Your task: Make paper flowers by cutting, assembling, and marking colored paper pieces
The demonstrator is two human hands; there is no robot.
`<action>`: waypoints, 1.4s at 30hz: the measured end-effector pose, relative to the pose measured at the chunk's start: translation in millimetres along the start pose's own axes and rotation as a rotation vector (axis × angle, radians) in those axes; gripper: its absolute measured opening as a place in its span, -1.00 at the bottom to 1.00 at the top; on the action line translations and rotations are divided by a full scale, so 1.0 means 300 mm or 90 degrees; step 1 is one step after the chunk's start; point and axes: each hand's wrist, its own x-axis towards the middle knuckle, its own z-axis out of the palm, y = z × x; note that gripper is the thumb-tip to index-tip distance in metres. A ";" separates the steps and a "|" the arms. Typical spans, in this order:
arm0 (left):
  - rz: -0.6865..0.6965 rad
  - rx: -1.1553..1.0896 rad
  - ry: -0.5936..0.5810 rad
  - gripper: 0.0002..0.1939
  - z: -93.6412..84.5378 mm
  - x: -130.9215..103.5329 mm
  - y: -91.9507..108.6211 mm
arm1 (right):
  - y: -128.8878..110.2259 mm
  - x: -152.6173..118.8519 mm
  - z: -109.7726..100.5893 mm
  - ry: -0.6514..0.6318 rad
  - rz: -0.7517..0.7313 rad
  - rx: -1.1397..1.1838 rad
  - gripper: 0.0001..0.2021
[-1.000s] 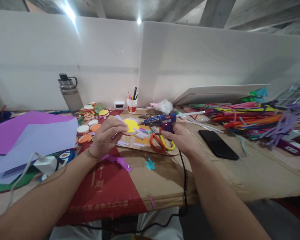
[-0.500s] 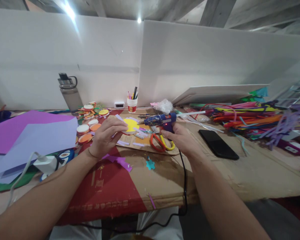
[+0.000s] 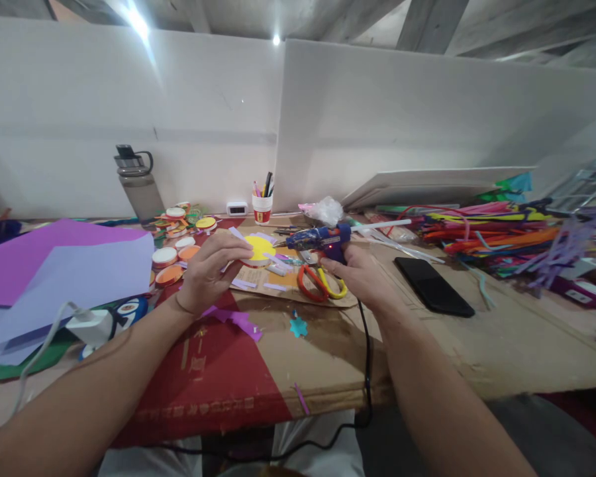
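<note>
While a teal paper flower [image 3: 298, 326] lies toward the near side of the worktop [image 3: 328, 371], the left hand's [image 3: 211, 268] grip pinches a yellow-topped disc [image 3: 263, 250] by its edge and the right hand's [image 3: 360, 275] grip wraps a glue gun [image 3: 328, 240], tip close to the disc; farther back stands a cup [image 3: 263, 212] of pens [image 3: 267, 186].

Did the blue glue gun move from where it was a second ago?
No, not that I can see: in the right hand, the glue gun keeps the same place against the scissors, no way shifted.
</note>
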 end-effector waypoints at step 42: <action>-0.140 -0.022 0.101 -0.89 0.027 -0.020 -0.037 | 0.157 0.066 0.020 0.240 0.050 -0.437 -0.79</action>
